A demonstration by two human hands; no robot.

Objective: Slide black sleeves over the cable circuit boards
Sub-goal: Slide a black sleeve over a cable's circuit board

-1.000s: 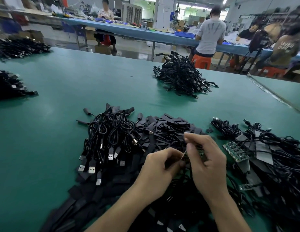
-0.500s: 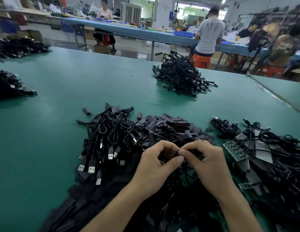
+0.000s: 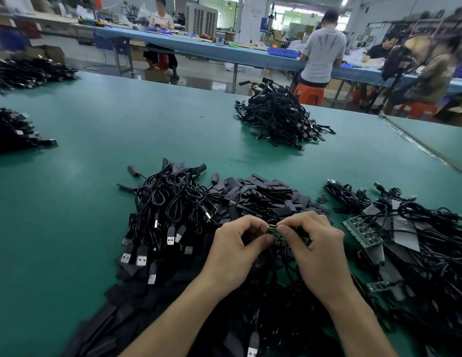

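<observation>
My left hand (image 3: pixel 235 253) and my right hand (image 3: pixel 315 251) meet over the near pile, both pinching a small green circuit board (image 3: pixel 275 235) on a black cable. The board shows bare between my fingertips; whether a sleeve is on its far end is hidden by my right fingers. A heap of flat black sleeves (image 3: pixel 261 197) lies just beyond my hands. To the left sits a bundle of black USB cables (image 3: pixel 168 210). At the right, cables with bare green boards (image 3: pixel 361 231) lie in a tangle.
The green table (image 3: pixel 96 140) holds another pile of cables (image 3: pixel 279 119) at the far middle and two dark piles (image 3: pixel 13 130) at the left edge. Loose black sleeves spread toward the near left. Several people sit at blue benches behind.
My hands came together from a raised, apart pose, and the green board now shows between my fingertips where half a second ago only black was seen.
</observation>
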